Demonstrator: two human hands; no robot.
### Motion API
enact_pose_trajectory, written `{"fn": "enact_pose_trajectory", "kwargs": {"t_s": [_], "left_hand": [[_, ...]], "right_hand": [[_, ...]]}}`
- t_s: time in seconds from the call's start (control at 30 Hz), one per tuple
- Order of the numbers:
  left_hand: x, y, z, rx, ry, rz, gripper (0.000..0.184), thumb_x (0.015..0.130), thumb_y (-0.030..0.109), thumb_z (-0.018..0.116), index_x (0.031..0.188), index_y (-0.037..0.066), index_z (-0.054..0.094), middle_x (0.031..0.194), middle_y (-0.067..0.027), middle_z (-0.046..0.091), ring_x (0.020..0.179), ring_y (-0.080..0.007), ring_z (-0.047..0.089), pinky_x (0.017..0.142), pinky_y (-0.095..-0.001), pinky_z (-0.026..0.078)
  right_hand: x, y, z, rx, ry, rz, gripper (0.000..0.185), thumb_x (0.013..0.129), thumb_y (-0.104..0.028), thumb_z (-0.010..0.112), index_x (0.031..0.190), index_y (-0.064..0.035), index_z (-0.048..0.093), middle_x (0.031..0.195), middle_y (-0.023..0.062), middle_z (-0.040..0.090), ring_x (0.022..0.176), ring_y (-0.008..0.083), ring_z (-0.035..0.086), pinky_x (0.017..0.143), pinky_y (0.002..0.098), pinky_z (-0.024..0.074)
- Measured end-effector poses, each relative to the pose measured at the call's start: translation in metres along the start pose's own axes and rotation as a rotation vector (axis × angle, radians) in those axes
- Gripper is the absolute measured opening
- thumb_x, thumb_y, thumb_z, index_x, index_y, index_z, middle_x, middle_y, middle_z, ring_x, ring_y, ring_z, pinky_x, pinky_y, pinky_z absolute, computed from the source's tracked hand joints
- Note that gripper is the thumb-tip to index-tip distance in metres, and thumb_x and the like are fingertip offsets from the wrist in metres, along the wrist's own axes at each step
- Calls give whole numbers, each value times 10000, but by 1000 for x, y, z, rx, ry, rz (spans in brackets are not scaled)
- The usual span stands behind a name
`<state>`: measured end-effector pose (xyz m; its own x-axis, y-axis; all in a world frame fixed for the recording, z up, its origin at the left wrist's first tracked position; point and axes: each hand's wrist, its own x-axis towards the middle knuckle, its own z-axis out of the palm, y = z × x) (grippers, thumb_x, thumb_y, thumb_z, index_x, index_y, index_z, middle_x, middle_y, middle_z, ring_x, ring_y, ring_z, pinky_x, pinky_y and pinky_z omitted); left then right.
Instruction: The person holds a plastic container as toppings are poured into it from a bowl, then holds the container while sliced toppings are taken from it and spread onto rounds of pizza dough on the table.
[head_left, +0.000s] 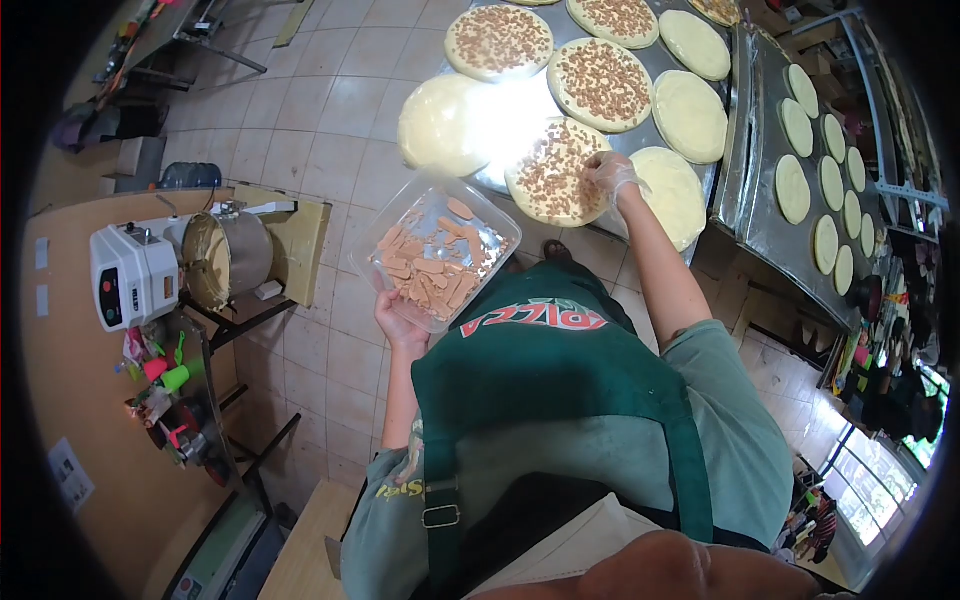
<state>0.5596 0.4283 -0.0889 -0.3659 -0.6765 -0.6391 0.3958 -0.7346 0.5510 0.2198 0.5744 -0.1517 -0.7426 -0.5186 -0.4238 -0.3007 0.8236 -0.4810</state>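
Observation:
My left hand [398, 320] holds a clear plastic container [437, 195] by its near left edge, fingers closed on it. Brown strips and crumbled pieces [430, 275] lie inside. My right hand [612, 174], in a clear glove, is over the right edge of a round dough disc [557, 172] scattered with brown bits. Its fingers are bunched together, and whatever they hold is too small to make out. Plain pale discs [667, 197] lie to the right, and more topped discs [600, 84] lie beyond.
The discs rest on a metal table [640, 58]. Right of it, a second metal surface [770, 165] bears several smaller plain discs. A stand mixer [135, 275] with a steel bowl [225, 258] is at the left, above tiled floor [330, 130].

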Motion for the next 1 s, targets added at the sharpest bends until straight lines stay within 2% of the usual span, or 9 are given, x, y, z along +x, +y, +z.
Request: {"fn": "enact_pose_trajectory", "kwargs": {"t_s": [0.33, 0.4, 0.53, 0.57, 0.6, 0.67, 0.8, 0.87, 1.0], "left_hand": [[5, -6, 7, -17, -50, -20, 678, 668, 121, 388, 1302, 185, 159, 1232, -136, 357, 1100, -306, 387, 907, -440, 332], [4, -7, 13, -29, -73, -13, 667, 669, 118, 384, 1298, 184, 169, 1225, -142, 363, 1095, -308, 393, 907, -440, 334], [4, -13, 28, -51, -192, -44, 658, 672, 123, 384, 1293, 204, 181, 1250, -141, 335, 1124, -313, 355, 922, -456, 305], [6, -16, 29, -30, -259, -25, 662, 670, 132, 390, 1294, 224, 188, 1276, -131, 309, 1153, -317, 317, 936, -470, 273], [6, -17, 32, -31, -259, -22, 662, 670, 132, 390, 1294, 224, 188, 1276, -131, 309, 1153, -317, 317, 936, -470, 273], [2, -18, 41, -10, -278, 18, 661, 676, 116, 372, 1296, 233, 174, 1291, -128, 286, 1159, -316, 309, 939, -469, 273], [0, -18, 49, -39, -280, 48, 665, 677, 112, 365, 1298, 235, 164, 1304, -125, 265, 1165, -315, 301, 940, -473, 271], [2, -19, 48, -34, -291, 94, 665, 677, 112, 361, 1299, 235, 161, 1301, -133, 265, 1166, -320, 298, 937, -478, 273], [0, -15, 51, -51, -290, 97, 665, 679, 111, 359, 1301, 233, 155, 1294, -141, 271, 1165, -325, 297, 936, -479, 274]], "right_hand": [[13, 10, -37, 226, 167, -25, 241, 774, -175, 540, 967, -37, 585, 761, 41, 593, 679, 111, 557, 618, 224, 452], [-11, -23, -46, 693, 41, -93, 209, 772, -116, 550, 953, -17, 581, 801, 57, 592, 715, 107, 553, 660, 225, 456], [-71, -98, -39, 516, -380, -382, 121, 756, -52, 555, 861, -2, 587, 791, 64, 595, 746, 122, 564, 690, 239, 456], [-77, -106, -33, 156, -318, -656, 113, 714, -14, 564, 822, -15, 597, 790, 90, 597, 730, 164, 576, 674, 269, 459], [-84, -116, -23, 92, -430, -517, 128, 696, -32, 545, 808, -26, 606, 804, 120, 594, 721, 231, 576, 670, 302, 458], [-115, -164, -52, -449, -390, -707, 151, 682, -61, 517, 800, -38, 608, 820, 130, 591, 723, 281, 565, 675, 327, 453], [-103, -140, -10, -463, -406, -689, 167, 677, -90, 501, 795, -49, 613, 811, 131, 592, 723, 293, 564, 659, 334, 452], [-94, -135, 6, -292, -517, -934, 200, 637, -59, 512, 805, -69, 621, 785, 132, 593, 713, 286, 571, 637, 348, 452], [-94, -138, 9, -281, -467, -763, 251, 610, -44, 523, 834, -89, 626, 786, 134, 595, 719, 276, 573, 632, 352, 452]]}}
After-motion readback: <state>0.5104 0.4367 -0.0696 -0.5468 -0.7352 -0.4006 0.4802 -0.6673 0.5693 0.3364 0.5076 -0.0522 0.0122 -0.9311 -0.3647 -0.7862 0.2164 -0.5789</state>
